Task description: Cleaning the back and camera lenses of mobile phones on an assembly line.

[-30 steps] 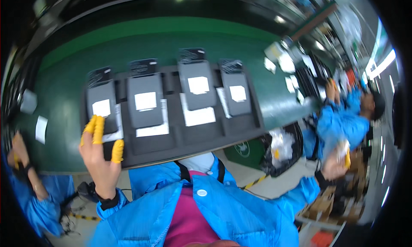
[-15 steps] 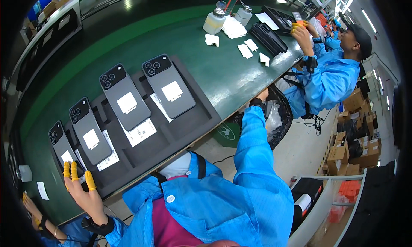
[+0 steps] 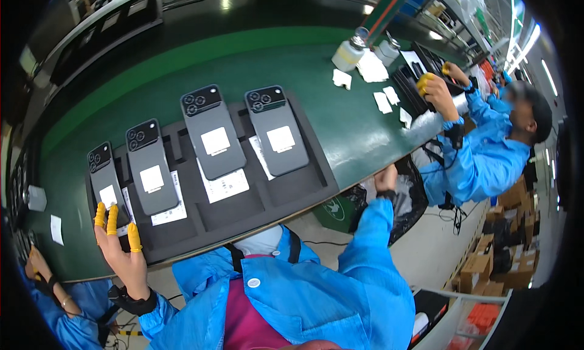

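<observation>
1. The left hand [image 3: 121, 252] wears yellow finger covers [image 3: 135, 239]; its two front fingers are side by side, the thumb stands apart, and nothing is clamped between them.
2. Right at the tips of these two fingers lies the first grey phone [image 3: 100, 175], back up, over its lower end; whether they press it, I cannot tell.
3. To the right of the fingers lie the second phone [image 3: 143, 158], then the third phone [image 3: 222, 167] and the fourth phone [image 3: 286, 162], each with a white label.
4. Under them, around the fingertips and rightward, is the black tray [image 3: 182, 231], with white papers [image 3: 228, 189] partly below the phones.
5. Well right of the left fingers, the right hand [image 3: 386, 178] is beside the table edge, near a black bag [image 3: 417, 198]; its fingers I cannot tell.
6. Farthest right and ahead are two bottles [image 3: 348, 56] and a co-worker [image 3: 480, 146].
</observation>
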The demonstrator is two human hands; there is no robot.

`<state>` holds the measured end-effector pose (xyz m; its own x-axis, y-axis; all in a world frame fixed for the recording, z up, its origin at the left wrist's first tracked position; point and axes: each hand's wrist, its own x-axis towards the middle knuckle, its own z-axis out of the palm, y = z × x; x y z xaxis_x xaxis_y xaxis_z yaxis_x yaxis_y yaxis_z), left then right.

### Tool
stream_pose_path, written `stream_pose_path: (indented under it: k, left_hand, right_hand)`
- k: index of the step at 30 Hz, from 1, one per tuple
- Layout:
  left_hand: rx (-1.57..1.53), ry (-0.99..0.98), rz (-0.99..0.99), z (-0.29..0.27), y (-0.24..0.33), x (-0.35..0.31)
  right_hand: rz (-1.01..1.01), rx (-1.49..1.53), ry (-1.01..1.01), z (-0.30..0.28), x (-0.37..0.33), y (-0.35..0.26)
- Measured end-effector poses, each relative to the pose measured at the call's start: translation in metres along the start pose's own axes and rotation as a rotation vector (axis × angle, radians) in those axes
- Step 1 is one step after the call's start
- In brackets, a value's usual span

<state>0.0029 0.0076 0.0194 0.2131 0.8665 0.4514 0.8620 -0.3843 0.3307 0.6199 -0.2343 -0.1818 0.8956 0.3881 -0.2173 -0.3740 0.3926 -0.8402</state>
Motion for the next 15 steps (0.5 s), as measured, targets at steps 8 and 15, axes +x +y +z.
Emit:
stream_pose_path:
  k: [8, 15]
  left_hand:
    - [-0.313, -0.150, 0.400, -0.009, 0.048, 0.004]
    - [-0.447, -0.177, 0.423, 0.000, 0.039, -0.007]
  right_hand:
    - [-0.544, -0.291, -0.041, 0.090, -0.127, -0.125]
    - [-0.744, -1.257, -0.435, 0.246, -0.047, -0.122]
